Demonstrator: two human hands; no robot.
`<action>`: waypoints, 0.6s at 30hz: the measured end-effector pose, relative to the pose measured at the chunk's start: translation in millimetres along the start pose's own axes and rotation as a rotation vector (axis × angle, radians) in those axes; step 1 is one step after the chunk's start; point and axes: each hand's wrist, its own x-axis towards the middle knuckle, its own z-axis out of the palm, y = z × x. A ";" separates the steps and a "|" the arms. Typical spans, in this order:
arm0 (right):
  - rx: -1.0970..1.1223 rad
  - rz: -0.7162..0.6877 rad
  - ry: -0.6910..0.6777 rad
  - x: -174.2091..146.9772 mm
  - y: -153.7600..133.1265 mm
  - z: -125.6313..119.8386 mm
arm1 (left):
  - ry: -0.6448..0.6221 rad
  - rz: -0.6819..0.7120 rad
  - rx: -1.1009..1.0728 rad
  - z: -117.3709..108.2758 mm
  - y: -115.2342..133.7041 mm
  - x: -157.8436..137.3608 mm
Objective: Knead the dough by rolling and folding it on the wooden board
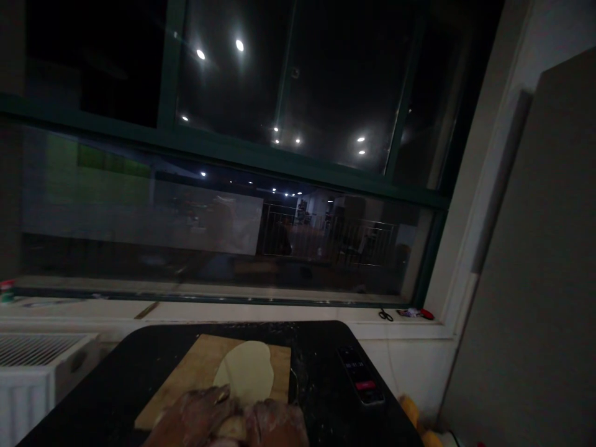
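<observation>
Both hands, left hand (198, 413) and right hand (277, 425), curl together around a pale lump (231, 427), seemingly dough, at the near edge of a wooden board (186, 379). Beyond them lies a rolled dough round (246, 372); a phone (361, 374) rests on the black table (116, 385).

Both hands (233, 419) at near edge of dough sheet (245, 372) on wooden board (186, 379), phone (363, 375) rt.

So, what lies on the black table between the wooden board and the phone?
In the head view, only bare black table, dusted with flour, separates the wooden board from the phone.
</observation>
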 end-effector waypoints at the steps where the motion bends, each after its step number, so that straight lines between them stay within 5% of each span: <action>1: -0.008 0.001 0.005 1.8 4.9 -3.7 | -0.035 -0.024 -0.004 -2.3 8.1 8.8; 9: 0.026 0.022 0.111 57.6 58.8 -24.3 | 0.100 -0.039 -0.003 -3.7 22.3 50.4; 18: 0.073 0.079 0.194 146.5 65.2 -16.4 | 0.005 -0.277 0.124 26.1 -29.6 129.9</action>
